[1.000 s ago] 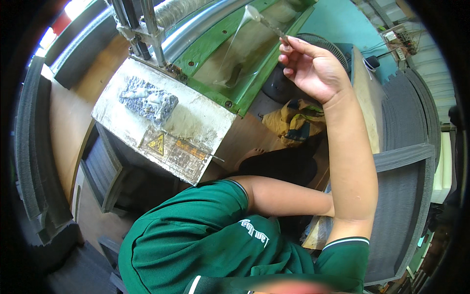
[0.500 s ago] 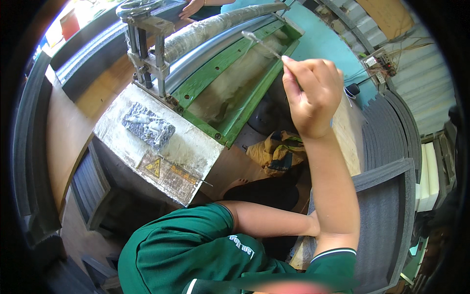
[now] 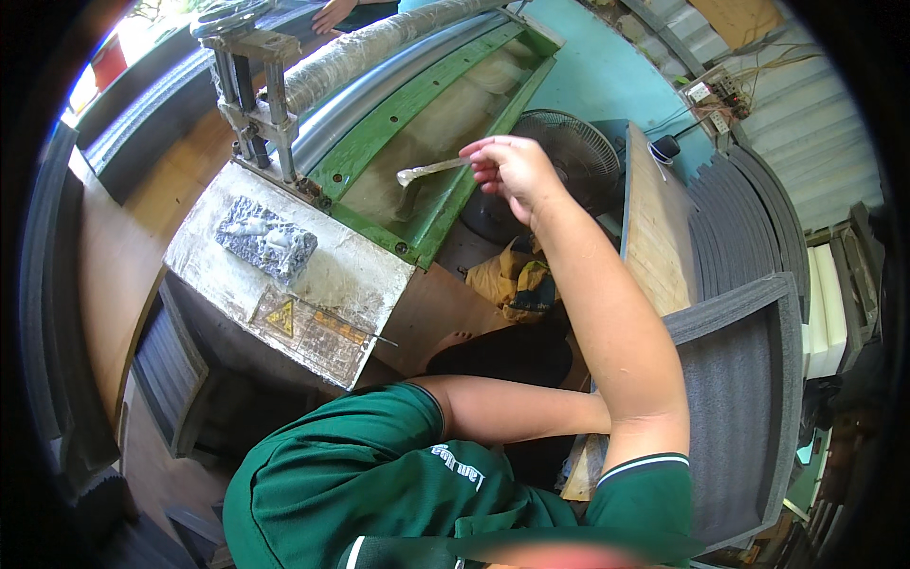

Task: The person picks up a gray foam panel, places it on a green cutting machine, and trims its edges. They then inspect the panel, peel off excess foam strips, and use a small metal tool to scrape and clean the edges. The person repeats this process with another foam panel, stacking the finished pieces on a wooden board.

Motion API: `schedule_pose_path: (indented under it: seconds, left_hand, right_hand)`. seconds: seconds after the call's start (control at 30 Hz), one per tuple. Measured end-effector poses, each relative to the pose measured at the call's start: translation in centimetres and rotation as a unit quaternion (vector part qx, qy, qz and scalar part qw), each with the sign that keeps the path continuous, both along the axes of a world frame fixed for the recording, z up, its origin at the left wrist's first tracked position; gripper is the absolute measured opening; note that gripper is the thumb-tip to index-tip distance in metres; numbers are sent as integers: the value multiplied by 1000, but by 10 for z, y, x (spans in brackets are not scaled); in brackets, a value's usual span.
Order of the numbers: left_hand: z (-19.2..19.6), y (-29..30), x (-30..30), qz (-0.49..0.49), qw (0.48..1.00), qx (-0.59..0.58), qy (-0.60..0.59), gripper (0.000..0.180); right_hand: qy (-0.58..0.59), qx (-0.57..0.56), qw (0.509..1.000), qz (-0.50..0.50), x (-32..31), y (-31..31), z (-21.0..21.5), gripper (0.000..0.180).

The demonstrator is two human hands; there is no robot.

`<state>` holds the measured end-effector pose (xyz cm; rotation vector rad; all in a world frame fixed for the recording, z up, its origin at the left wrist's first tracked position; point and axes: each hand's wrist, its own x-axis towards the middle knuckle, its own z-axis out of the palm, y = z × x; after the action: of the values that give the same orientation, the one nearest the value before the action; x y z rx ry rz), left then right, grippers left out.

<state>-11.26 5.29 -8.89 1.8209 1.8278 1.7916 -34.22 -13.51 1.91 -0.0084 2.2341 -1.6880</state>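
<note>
My right hand [image 3: 517,175] is closed in a pinch on a thin stick [image 3: 441,169] with a whitish, gluey-looking lump at its tip. The stick points left, its tip over the trough with a green frame [image 3: 374,140], which holds something cloudy and pale. Beside the trough lie a silvery roller [image 3: 327,142] and a longer roller wrapped in clouded plastic [image 3: 360,62]. My left forearm [image 3: 521,410] crosses in front of my body, and its hand is hidden behind my right arm.
A white-smeared machine end [image 3: 360,270] carries a speckled grey block [image 3: 265,237] with whitish pieces on top. A black fan [image 3: 573,156] stands beyond my right forearm, near a wooden board [image 3: 654,237]. Grey foam sheets [image 3: 749,228] stack at right. Another person's hand [image 3: 334,13] shows at the top.
My right hand has moved left and slightly down on the picture. The stick's tip has swung from pointing up and away to pointing left, lower over the trough. The fan is now uncovered.
</note>
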Motion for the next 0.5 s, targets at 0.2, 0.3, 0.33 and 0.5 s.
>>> schedule_pose_path:
  seconds: [0.2,0.3,0.33,0.5]
  left_hand:
    - [-18,16,-1,158,968,96,169,62]
    - [-19,24,1,244,933,115,237,50]
    - [-18,23,1,251,931,129,233,46]
    - [0,5,-4,166,957,176,159,42]
  right_hand:
    - [-168,-300,937,-56,8,6,-8,17]
    - [-132,-357,920,-95,18,7,3,22]
    - [-117,-353,923,-96,20,9,7,22]
    - [-54,-233,963,-124,31,18,14,16]
